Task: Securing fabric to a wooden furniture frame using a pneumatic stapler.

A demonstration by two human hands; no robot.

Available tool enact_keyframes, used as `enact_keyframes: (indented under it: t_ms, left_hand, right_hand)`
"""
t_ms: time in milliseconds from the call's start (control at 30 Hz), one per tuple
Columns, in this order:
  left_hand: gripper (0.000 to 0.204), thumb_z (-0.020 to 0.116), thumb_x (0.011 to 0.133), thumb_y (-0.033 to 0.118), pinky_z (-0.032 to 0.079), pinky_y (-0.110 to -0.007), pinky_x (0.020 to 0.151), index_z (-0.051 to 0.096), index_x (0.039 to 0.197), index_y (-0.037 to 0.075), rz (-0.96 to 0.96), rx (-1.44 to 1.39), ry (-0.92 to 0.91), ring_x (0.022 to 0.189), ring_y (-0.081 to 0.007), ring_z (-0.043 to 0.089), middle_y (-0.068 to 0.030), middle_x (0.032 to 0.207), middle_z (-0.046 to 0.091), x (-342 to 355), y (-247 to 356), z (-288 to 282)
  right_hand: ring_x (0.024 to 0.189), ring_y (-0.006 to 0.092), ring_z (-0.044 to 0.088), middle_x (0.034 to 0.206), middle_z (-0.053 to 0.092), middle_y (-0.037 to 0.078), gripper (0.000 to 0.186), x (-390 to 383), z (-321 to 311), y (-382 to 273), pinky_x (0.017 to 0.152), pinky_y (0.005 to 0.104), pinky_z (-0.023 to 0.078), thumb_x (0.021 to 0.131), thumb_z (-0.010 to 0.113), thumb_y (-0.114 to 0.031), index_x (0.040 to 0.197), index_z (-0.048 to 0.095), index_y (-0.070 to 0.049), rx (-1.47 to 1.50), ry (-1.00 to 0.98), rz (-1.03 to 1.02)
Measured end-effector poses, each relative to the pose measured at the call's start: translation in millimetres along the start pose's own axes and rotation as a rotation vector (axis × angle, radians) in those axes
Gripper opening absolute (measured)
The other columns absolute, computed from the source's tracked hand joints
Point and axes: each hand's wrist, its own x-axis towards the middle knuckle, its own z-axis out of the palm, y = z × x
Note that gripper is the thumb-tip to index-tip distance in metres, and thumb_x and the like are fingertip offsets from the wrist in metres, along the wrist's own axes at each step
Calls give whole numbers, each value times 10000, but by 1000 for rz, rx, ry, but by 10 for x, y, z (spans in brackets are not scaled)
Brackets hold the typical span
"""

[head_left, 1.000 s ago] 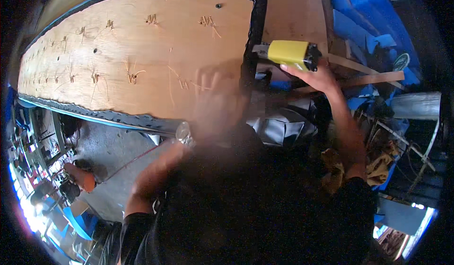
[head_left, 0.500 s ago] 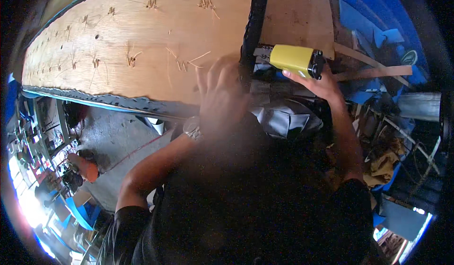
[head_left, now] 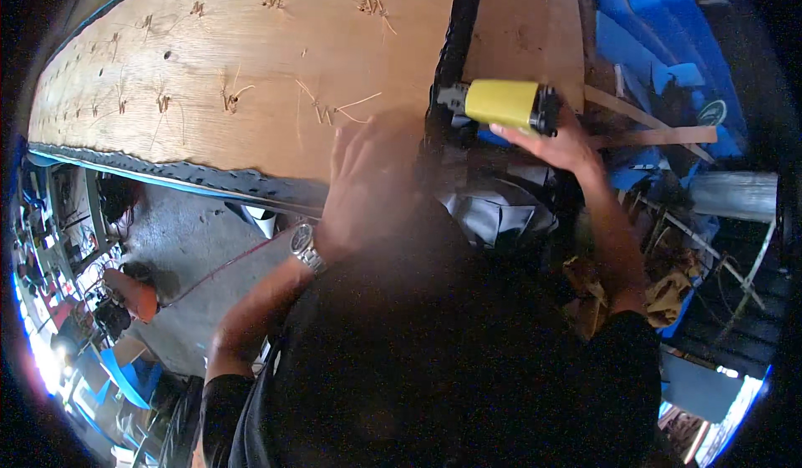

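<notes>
A yellow staple gun [head_left: 503, 103] is gripped in my right hand [head_left: 561, 144]. Its metal nose points left, against the black folded fabric edge [head_left: 458, 38] at the right end of a plywood panel [head_left: 276, 59]. On the near right corner of that panel lies my left hand [head_left: 363, 180], fingers stretched out over wood and fabric border. A blurred dark patch covers part of this hand, and its thumb is hidden. Twine stitches [head_left: 326, 116] stick out of the wood just beyond the fingers. A wristwatch [head_left: 306, 247] sits on my left wrist.
Beyond the fabric edge is another wooden board [head_left: 526, 25]. Blue material [head_left: 643, 17] and wood strips [head_left: 656, 136] lie at the right. Grey folded material [head_left: 499, 213] is below the staple gun. An orange object [head_left: 134, 294] stands on the concrete floor at left.
The staple gun has shifted slightly left, its nose now closer onto the fabric edge. My left wrist has moved left and down, while the fingers stay on the panel corner. The view has shifted slightly.
</notes>
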Motion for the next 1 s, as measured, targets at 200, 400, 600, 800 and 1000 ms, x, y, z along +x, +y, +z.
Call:
enact_keyframes:
  t_ms: [200,400,600,800,1000]
  left_hand:
    - [283,708,769,310,-3,-608,1101,666,909,68,62,23,-72,1392,-344,222,-124,1381,431,-23,10,110]
    - [214,671,798,279,-22,-613,1096,664,858,74,49,79,-113,1403,-325,203,-121,1393,414,-26,-22,153]
    - [219,663,799,278,-4,-615,1093,670,867,70,60,59,-66,1387,-336,224,-128,1385,415,-117,-21,180]
    - [212,653,791,251,45,-604,1083,670,891,65,102,79,-78,1273,-344,341,-116,1219,510,-172,-72,203]
    - [175,656,771,200,63,-595,1074,664,894,76,72,38,-134,1208,-345,385,-103,1109,546,-183,-172,227]
  right_hand:
    - [934,238,664,1003,690,114,326,-144,135,8,824,350,508,773,747,-179,1050,657,-33,21,37,-29]
    - [954,254,650,1014,676,126,354,-221,238,3,841,352,511,748,758,-177,1060,643,-53,-168,97,-230]
    - [938,284,649,1011,675,126,346,-298,309,-8,850,364,504,747,746,-183,1051,643,-54,-165,59,-221]
    - [926,221,670,989,696,105,342,-477,302,-93,814,345,508,755,781,-193,1040,667,-42,-11,101,-53]
    - [1013,219,623,1069,660,101,473,-721,407,-155,896,349,460,693,831,-146,1094,607,-30,70,94,-66]
